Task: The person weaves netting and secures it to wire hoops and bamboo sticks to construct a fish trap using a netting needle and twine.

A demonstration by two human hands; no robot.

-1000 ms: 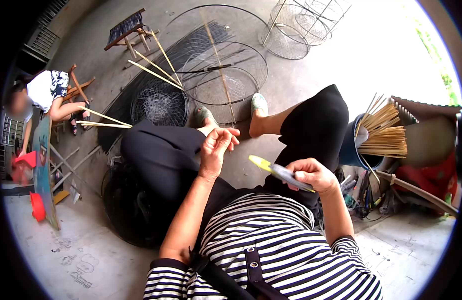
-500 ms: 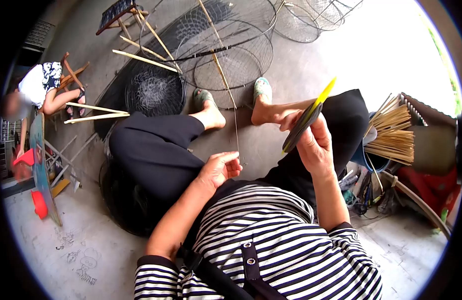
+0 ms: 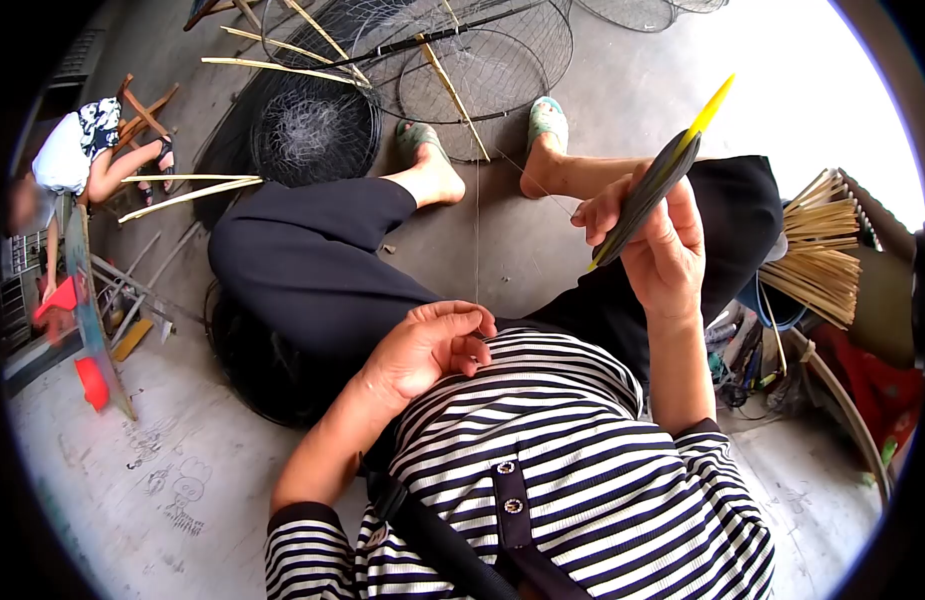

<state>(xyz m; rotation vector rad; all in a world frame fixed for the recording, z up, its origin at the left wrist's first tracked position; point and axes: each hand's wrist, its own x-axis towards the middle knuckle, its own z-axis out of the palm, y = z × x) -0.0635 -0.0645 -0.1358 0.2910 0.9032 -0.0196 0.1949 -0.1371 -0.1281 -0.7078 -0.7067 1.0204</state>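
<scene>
My left hand (image 3: 427, 350) is close to my striped shirt, fingers curled and pinched at the end of a thin thread (image 3: 477, 235) that runs up toward the net frame. Raised over my right thigh, my right hand (image 3: 657, 235) grips a netting shuttle (image 3: 647, 195), yellow at its tip and wound with dark thread. A fine strand stretches from near the shuttle toward a bamboo stick (image 3: 452, 92). That stick crosses the round wire-framed net (image 3: 482, 75) on the floor beyond my feet.
A dark net basket (image 3: 317, 135) with bamboo sticks lies ahead on the left. Black netting spreads behind it. A bucket (image 3: 777, 300) of bamboo sticks stands at my right. At far left a person (image 3: 67, 160) sits by a board (image 3: 85, 280) with red parts.
My left hand has come back toward my shirt, drawing the thread. My right hand has risen and moved right with the shuttle, which turned to point up. The view has tilted lower.
</scene>
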